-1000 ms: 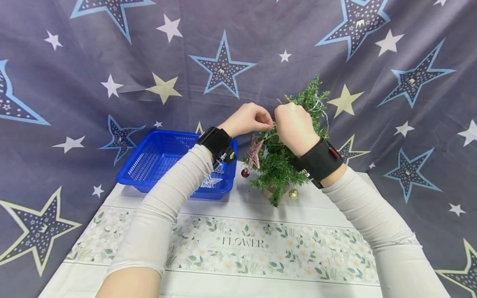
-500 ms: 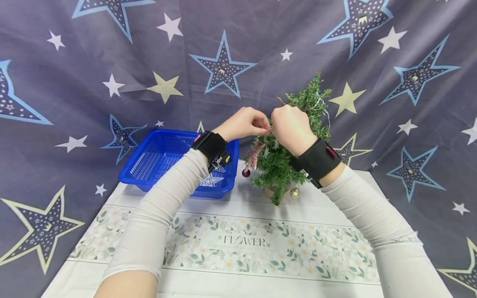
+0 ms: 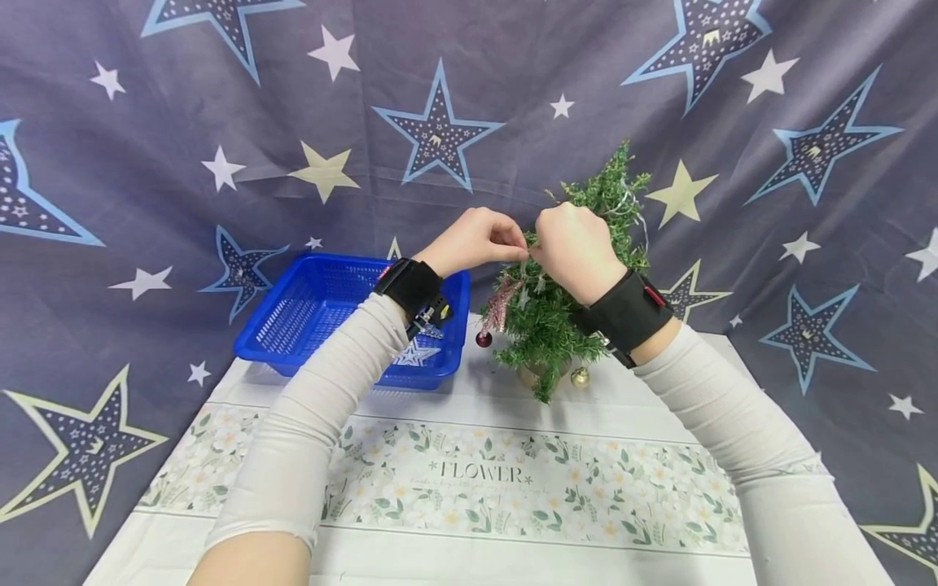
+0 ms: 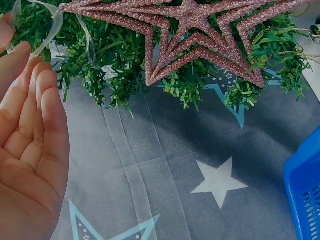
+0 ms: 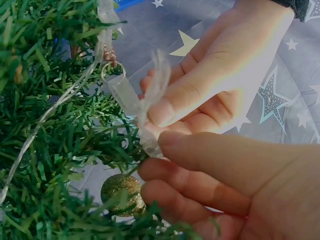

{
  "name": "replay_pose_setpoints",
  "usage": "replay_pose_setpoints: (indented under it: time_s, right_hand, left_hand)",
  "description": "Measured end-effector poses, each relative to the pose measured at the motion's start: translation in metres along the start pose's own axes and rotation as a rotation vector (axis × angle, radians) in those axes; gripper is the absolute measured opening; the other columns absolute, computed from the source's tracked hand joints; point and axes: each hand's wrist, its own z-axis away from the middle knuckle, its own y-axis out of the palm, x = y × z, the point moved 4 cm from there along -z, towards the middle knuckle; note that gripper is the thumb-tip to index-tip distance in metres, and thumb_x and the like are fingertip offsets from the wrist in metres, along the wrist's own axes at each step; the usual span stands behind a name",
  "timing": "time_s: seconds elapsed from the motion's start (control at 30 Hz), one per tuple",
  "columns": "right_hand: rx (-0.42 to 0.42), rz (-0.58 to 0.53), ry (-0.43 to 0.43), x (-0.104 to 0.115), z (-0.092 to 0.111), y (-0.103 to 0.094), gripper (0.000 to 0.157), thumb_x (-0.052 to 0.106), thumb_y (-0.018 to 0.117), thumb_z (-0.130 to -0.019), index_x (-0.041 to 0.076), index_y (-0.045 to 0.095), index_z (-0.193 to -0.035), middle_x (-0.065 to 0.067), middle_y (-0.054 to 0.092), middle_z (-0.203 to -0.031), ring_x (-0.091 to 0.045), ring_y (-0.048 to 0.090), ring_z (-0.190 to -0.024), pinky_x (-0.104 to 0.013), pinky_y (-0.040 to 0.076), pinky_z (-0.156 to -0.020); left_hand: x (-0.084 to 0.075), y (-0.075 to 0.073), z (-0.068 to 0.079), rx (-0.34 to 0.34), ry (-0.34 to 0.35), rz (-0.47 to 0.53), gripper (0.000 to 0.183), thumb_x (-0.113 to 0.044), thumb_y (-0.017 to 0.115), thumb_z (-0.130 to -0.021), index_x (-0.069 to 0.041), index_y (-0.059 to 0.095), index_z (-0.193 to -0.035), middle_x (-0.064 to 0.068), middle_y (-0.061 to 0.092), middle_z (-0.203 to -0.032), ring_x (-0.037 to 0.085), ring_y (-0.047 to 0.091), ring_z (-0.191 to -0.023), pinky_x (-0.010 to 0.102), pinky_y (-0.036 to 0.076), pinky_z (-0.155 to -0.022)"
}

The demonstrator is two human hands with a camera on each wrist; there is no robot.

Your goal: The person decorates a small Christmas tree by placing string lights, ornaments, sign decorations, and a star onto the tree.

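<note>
A sheer white ribbon (image 5: 146,117) runs between both hands in the right wrist view, beside the branches of a small artificial Christmas tree (image 3: 553,325). My left hand (image 3: 476,242) pinches it between thumb and fingers. Just below, my right hand (image 5: 215,185) pinches the same ribbon, thumb against curled fingers; in the head view this hand (image 3: 575,248) overlaps the tree. Under the left fingertips hangs a pink glitter star ornament (image 4: 189,14), layered with open gaps, lying against green branches in the left wrist view. The ribbon's upper end reaches this star.
A blue plastic basket (image 3: 274,346) stands left of the tree, with a white star ornament (image 3: 416,355) inside. A dark red ball (image 3: 484,339) and a gold ball (image 3: 580,377) hang low on the tree. Behind is a star-patterned curtain (image 3: 498,49).
Both hands have shifted slightly left, and the left hand sits a little lower. The pink star has turned from facing the head camera to a narrower, tilted view.
</note>
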Motion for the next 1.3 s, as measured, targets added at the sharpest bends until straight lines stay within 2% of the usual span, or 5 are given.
replay_pose_setpoints:
  time_s: [0.3,0.57,0.9,1.13,1.3]
  right_hand:
    - [-0.018,-0.012,0.005,0.005,0.006,-0.009,0.028,0.022,0.070,-0.088,0.008,0.059,-0.066,-0.009,0.059,-0.061,-0.029,0.063,-0.059,-0.042,0.055,-0.055]
    - [-0.146,-0.116,-0.141,0.040,0.019,-0.003,0.016,0.019,0.065,-0.092,0.006,0.062,-0.083,-0.010,0.064,-0.078,-0.026,0.062,-0.066,-0.038,0.054,-0.061]
    - [-0.049,-0.177,-0.285,0.096,0.044,0.072,0.019,0.025,0.062,-0.095,0.007,0.063,-0.098,-0.004,0.063,-0.087,-0.017,0.060,-0.073,-0.028,0.055,-0.067]
    - [0.033,-0.099,-0.305,0.110,0.064,0.145,0.028,0.032,0.062,-0.095,0.006,0.064,-0.103,-0.005,0.063,-0.090,-0.017,0.061,-0.073,-0.028,0.056,-0.064]
    - [0.068,-0.100,-0.298,0.112,0.076,0.173,0.023,0.027,0.064,-0.094,0.005,0.063,-0.100,-0.006,0.061,-0.091,-0.018,0.061,-0.072,-0.028,0.056,-0.062]
  left_hand:
    - [0.005,-0.008,0.010,-0.018,-0.031,0.051,0.015,-0.034,0.070,-0.089,-0.019,0.074,-0.092,0.000,0.074,-0.085,0.015,0.067,-0.080,0.025,0.050,-0.074]
    - [0.029,-0.032,0.038,-0.095,-0.128,0.080,0.024,-0.035,0.067,-0.091,-0.012,0.074,-0.093,0.004,0.073,-0.084,0.019,0.068,-0.079,0.025,0.054,-0.071]
    - [0.054,-0.050,0.073,-0.140,-0.229,-0.017,0.022,-0.034,0.065,-0.093,-0.014,0.074,-0.094,0.004,0.072,-0.082,0.017,0.066,-0.076,0.026,0.051,-0.074]
    - [0.079,-0.047,0.092,-0.096,-0.333,-0.093,0.024,-0.037,0.063,-0.094,-0.016,0.074,-0.095,0.005,0.071,-0.083,0.020,0.063,-0.078,0.030,0.050,-0.074]
    - [0.112,-0.042,0.101,-0.088,-0.400,-0.129,0.024,-0.036,0.064,-0.093,-0.014,0.073,-0.091,0.002,0.067,-0.075,0.022,0.062,-0.075,0.029,0.047,-0.071]
